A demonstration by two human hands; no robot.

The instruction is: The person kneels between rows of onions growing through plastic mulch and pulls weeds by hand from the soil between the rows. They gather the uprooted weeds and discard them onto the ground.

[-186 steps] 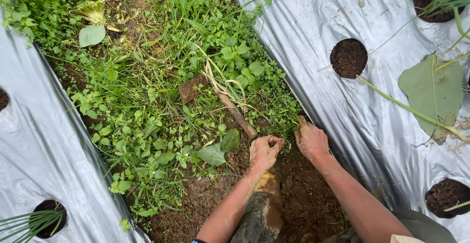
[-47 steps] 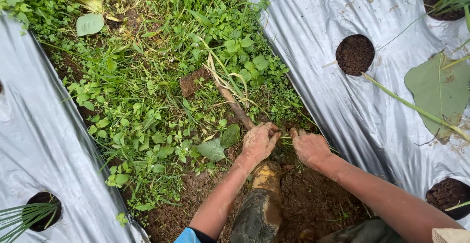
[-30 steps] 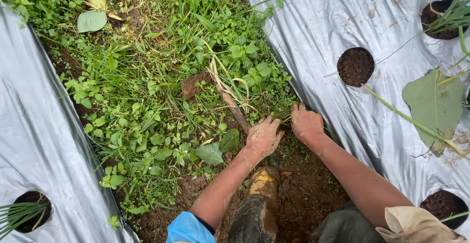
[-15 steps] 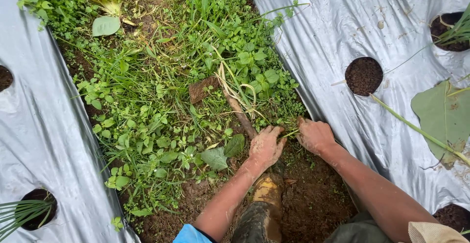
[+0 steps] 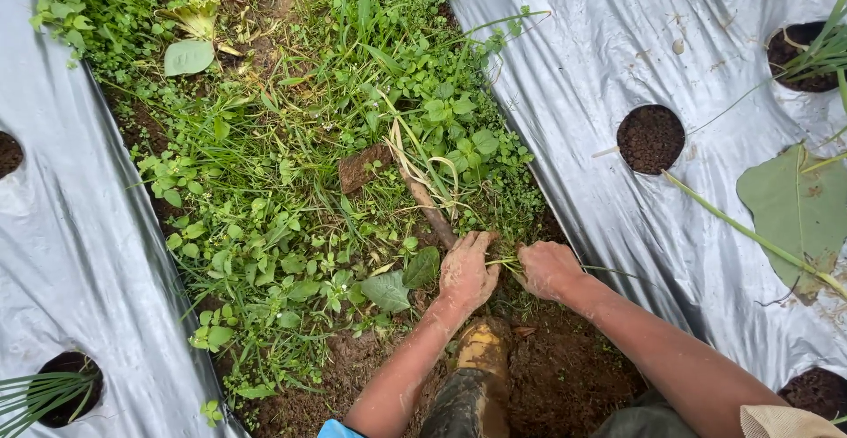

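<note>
Both hands are muddy and work low in a weedy furrow between two sheets of silver plastic mulch. My right hand (image 5: 547, 269) is closed around a thin tuft of weeds (image 5: 505, 264) at the furrow's right edge. My left hand (image 5: 466, 272) presses on the ground just left of it, fingers curled into the plants beside a brown stick (image 5: 430, 211). Bare dug soil (image 5: 556, 359) lies below the hands. Thick green weeds (image 5: 300, 182) cover the furrow above and to the left.
A muddy boot (image 5: 469, 381) stands under my left forearm. The mulch sheet (image 5: 582, 76) on the right has round planting holes (image 5: 650, 138) with dark soil; a big fallen leaf (image 5: 790, 200) lies on it. Another sheet (image 5: 62, 253) flanks the left.
My right hand has drawn back toward me and closed on a tuft of weeds. My left hand stayed beside the stick. The view shifted slightly.
</note>
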